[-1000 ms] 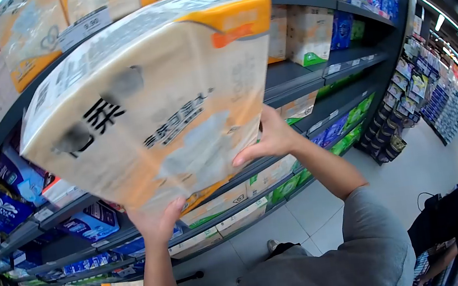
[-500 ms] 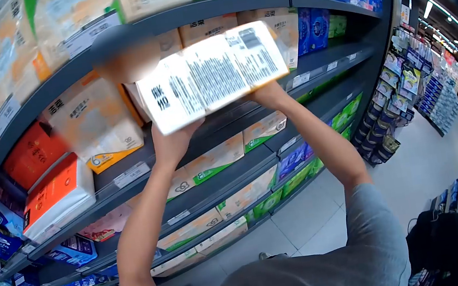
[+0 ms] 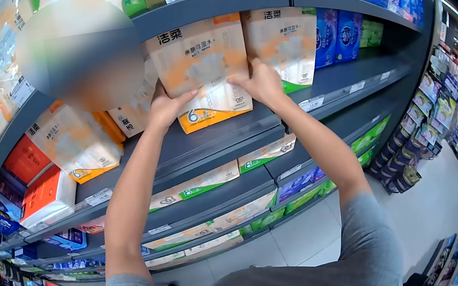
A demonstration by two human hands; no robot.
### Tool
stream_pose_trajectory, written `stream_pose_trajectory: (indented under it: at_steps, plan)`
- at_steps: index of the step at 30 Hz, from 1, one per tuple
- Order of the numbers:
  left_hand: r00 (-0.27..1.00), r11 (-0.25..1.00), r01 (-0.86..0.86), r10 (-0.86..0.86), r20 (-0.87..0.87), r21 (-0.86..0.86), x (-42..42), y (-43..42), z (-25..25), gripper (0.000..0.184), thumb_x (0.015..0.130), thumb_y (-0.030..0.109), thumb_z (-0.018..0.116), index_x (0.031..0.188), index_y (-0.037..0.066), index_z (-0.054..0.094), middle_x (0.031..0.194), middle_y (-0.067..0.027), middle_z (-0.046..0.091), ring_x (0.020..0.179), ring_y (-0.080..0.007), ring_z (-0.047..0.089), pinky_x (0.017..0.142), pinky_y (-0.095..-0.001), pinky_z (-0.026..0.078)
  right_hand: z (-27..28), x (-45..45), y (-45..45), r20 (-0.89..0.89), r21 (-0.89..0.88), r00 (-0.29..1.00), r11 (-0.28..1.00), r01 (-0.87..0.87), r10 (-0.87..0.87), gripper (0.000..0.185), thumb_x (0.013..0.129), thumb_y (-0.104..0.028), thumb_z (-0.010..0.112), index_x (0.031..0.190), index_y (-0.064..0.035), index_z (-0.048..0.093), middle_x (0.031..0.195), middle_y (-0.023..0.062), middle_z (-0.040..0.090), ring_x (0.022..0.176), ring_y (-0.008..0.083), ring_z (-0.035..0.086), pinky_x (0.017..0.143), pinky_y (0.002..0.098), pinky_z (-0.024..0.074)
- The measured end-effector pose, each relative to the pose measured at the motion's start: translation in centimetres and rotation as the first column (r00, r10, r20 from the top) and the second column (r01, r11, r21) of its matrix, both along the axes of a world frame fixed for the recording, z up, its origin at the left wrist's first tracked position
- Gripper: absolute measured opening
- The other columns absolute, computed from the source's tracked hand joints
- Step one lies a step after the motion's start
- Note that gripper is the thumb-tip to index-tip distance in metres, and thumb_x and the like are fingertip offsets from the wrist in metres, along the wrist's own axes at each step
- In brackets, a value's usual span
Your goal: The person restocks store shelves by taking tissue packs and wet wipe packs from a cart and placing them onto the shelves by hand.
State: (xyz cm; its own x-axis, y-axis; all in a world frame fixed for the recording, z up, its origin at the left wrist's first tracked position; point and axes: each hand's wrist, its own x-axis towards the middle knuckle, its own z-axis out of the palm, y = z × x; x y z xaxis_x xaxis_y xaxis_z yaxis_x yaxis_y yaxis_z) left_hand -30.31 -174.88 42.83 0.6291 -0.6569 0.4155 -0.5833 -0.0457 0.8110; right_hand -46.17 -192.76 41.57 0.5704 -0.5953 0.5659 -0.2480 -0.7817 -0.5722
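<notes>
On my head feed, the left hand point(image 3: 164, 107) and right hand point(image 3: 264, 84) hold a cream pack point(image 3: 204, 67) between them, one at each side, thumbs laid on its lower front. The left fingers are mostly hidden behind it, so I cannot tell how far they spread; the right fingers sit along its right side. The pack is upright at a dark shelf point(image 3: 228, 136) (I can read a 6 on its orange lower band), though I cannot tell whether its weight rests there. Just to its right I see a green-cornered pack point(image 3: 286, 47), then blue packs point(image 3: 337, 37); farther left, an orange-edged pack point(image 3: 75, 140) and a red-and-white pack point(image 3: 46, 196)
</notes>
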Motion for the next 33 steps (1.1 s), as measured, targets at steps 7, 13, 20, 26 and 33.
stream_pose_trajectory:
  at_steps: [7, 13, 20, 26, 33]
  plan:
    - [0.986, 1.0, -0.027, 0.029, 0.163, -0.013, 1.1, -2.1, -2.5, 0.086, 0.07, 0.023, 0.078, 0.136, 0.002, 0.028, 0.123, -0.0198, 0.055, 0.114, -0.0301, 0.054, 0.097, -0.033, 0.042, -2.1, -1.1, -2.1, 0.045, -0.228, 0.982, 0.955, 0.191, -0.185, 0.051, 0.071, -0.053, 0.072, 0.082, -0.0043, 0.06, 0.07, 0.0123, 0.065, 0.068, 0.0303, 0.065, 0.059, 0.0375, 0.0494]
    - [0.987, 0.996, -0.079, 0.072, 0.144, 0.046, 1.7, -3.6, -3.0, 0.091, 0.069, 0.034, 0.079, 0.137, 0.003, 0.027, 0.127, -0.02, 0.053, 0.115, -0.0308, 0.053, 0.098, -0.0331, 0.041, -3.0, -1.0, -2.6, 0.061, -0.285, 0.974, 0.932, 0.225, -0.217, 0.043, 0.074, -0.044, 0.071, 0.065, -0.0043, 0.059, 0.061, 0.015, 0.062, 0.059, 0.0327, 0.062, 0.056, 0.0396, 0.0485]
    - [0.961, 0.947, -0.277, 0.269, 0.071, 0.161, -3.0, -1.2, -2.5, 0.055, 0.072, 0.021, 0.074, 0.113, -0.008, 0.052, 0.115, -0.0263, 0.056, 0.108, -0.0353, 0.055, 0.093, -0.036, 0.044, -3.7, -2.4, 6.1, 0.379, -0.436, 0.85, 0.881, -0.185, 0.366, 0.021, 0.077, -0.004, 0.072, 0.064, -0.0019, 0.055, 0.061, 0.0096, 0.057, 0.051, 0.0204, 0.054, 0.05, 0.028, 0.0417]
    - [0.923, 0.898, -0.061, 0.217, 0.318, -0.436, -9.7, 6.4, -8.9, 0.047, 0.074, 0.007, 0.066, 0.119, 0.0, 0.053, 0.129, -0.0232, 0.047, 0.12, -0.0368, 0.046, 0.098, -0.0413, 0.041, -15.5, -3.6, 17.7, 0.117, -0.144, 0.609, 0.62, -0.771, 0.784, 0.011, 0.074, -0.002, 0.066, 0.085, -0.0006, 0.064, 0.078, 0.0135, 0.064, 0.071, 0.0232, 0.062, 0.067, 0.0335, 0.0487]
    - [0.938, 0.946, -0.274, 0.302, -0.168, 0.173, -17.2, 29.4, -32.9, 0.035, 0.08, 0.007, 0.063, 0.115, 0.005, 0.059, 0.119, -0.015, 0.057, 0.104, -0.0317, 0.059, 0.088, -0.0379, 0.049, -34.2, -4.6, 27.4, -0.377, 0.657, 0.241, 0.441, -0.611, 0.894, 0.026, 0.081, -0.019, 0.068, 0.097, 0.0007, 0.065, 0.085, 0.0151, 0.068, 0.081, 0.0248, 0.067, 0.072, 0.0352, 0.0518]
